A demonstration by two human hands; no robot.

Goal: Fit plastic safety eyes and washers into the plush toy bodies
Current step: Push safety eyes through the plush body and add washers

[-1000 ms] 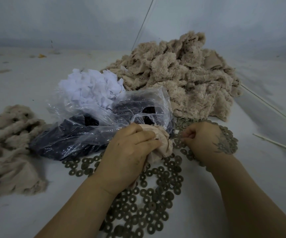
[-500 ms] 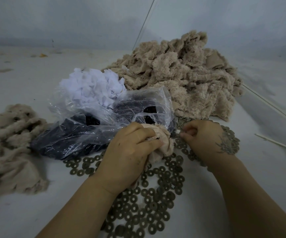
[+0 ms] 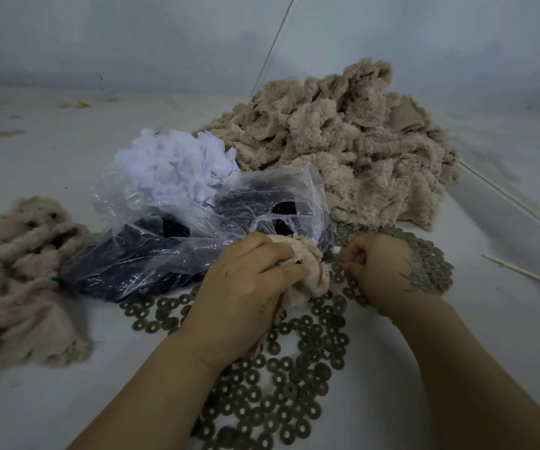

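We see the left hand (image 3: pixel 242 287) with fingers curled round a beige plush body (image 3: pixel 311 271), held above the washers (image 3: pixel 281 378) spread on the table (image 3: pixel 51 401). A small dark eye post (image 3: pixel 298 262) shows at its fingertips. The right hand (image 3: pixel 379 264) curls over the washers; what it pinches we cannot tell.

A toy-making workshop is suggested, probably a small one: a plush pile (image 3: pixel 353 151) is heaped at one o'clock, washers (image 3: pixel 281 394) are spread at six o'clock.
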